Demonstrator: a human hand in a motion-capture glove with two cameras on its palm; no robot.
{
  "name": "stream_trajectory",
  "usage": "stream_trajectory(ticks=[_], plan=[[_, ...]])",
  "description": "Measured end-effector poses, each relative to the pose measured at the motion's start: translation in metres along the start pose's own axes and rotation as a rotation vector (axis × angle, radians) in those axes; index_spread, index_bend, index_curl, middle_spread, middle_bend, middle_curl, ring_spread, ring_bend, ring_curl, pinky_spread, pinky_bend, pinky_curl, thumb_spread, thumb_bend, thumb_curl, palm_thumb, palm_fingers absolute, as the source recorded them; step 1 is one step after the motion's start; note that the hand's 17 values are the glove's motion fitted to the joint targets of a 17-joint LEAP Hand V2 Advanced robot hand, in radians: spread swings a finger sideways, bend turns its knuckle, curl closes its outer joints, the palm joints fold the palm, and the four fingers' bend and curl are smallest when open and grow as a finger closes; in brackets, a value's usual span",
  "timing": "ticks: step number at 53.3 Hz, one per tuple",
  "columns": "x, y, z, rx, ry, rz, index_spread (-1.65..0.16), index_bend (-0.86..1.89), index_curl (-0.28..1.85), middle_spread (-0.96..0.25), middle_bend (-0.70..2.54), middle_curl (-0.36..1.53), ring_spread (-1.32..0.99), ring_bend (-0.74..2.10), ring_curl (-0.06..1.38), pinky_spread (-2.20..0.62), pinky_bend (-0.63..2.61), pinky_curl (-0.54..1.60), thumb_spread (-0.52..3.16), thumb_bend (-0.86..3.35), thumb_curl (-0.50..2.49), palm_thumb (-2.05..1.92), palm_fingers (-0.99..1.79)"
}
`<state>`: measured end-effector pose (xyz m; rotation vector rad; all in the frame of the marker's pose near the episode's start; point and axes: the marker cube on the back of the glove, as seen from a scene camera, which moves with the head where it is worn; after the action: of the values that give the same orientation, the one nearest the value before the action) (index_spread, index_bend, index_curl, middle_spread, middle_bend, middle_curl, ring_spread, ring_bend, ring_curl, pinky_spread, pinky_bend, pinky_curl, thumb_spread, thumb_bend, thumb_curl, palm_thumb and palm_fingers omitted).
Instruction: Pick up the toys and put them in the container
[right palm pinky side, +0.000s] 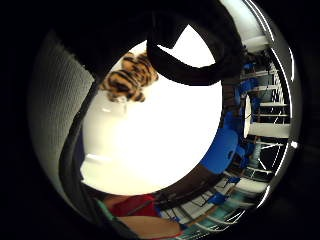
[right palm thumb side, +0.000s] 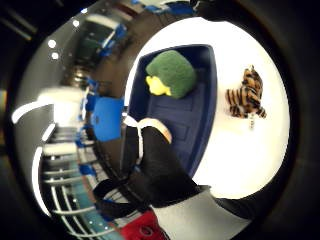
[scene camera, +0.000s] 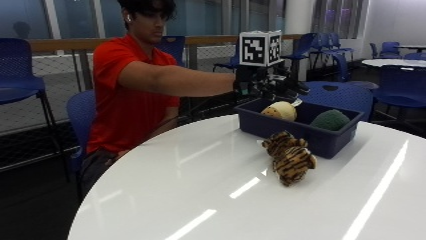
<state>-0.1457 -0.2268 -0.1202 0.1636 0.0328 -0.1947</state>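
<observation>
The right hand (scene camera: 269, 85) is held over the bin (scene camera: 263, 125); whether its fingers are spread or curled cannot be told. The tiger (scene camera: 287, 156) is left lying on the table (scene camera: 200, 190) just beside the bin's near wall, below the hand and nearer the camera, its long axis pointing away from the bin.

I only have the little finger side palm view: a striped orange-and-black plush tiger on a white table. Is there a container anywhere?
Observer: Yes. A dark blue plastic bin stands on the white round table, right beside the plush tiger.
Operator: Anything in it?
Observer: A green plush toy with a yellow part lies inside.
Operator: Where is the hand?
Observer: The black-gloved right hand is above the end of the bin nearer the person, not over the tiger.
</observation>
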Motion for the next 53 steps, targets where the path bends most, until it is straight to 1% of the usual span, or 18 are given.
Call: stream_trajectory(ticks=[8, 23, 30, 42, 53], plan=[[0.030, -0.011, 0.021, -0.027, -0.013, 0.060, -0.37, 0.16, 0.56, -0.05, 0.15, 0.44, 0.03, 0.19, 0.39, 0.11, 0.93, 0.32, 1.10, -0.09, 0.29, -0.11, -0.10], [0.057, -0.038, 0.062, -0.053, -0.017, 0.113, -0.36, 0.16, 0.48, -0.05, 0.15, 0.37, 0.04, 0.17, 0.37, 0.11, 0.93, 0.32, 1.09, -0.08, 0.23, -0.11, -0.11], [0.062, -0.049, 0.077, -0.031, -0.043, 0.116, -0.36, 0.16, 0.46, -0.06, 0.15, 0.35, 0.03, 0.18, 0.35, 0.11, 0.93, 0.32, 1.12, -0.07, 0.21, -0.09, -0.11], [0.064, -0.066, 0.100, -0.026, -0.008, 0.114, -0.36, 0.18, 0.43, -0.06, 0.15, 0.32, 0.03, 0.17, 0.33, 0.11, 0.92, 0.32, 1.16, -0.06, 0.20, -0.08, -0.09], [0.056, -0.074, 0.119, -0.076, -0.020, 0.135, -0.37, 0.19, 0.43, -0.06, 0.15, 0.29, 0.03, 0.18, 0.32, 0.12, 0.93, 0.33, 1.18, -0.06, 0.19, -0.07, -0.06]])
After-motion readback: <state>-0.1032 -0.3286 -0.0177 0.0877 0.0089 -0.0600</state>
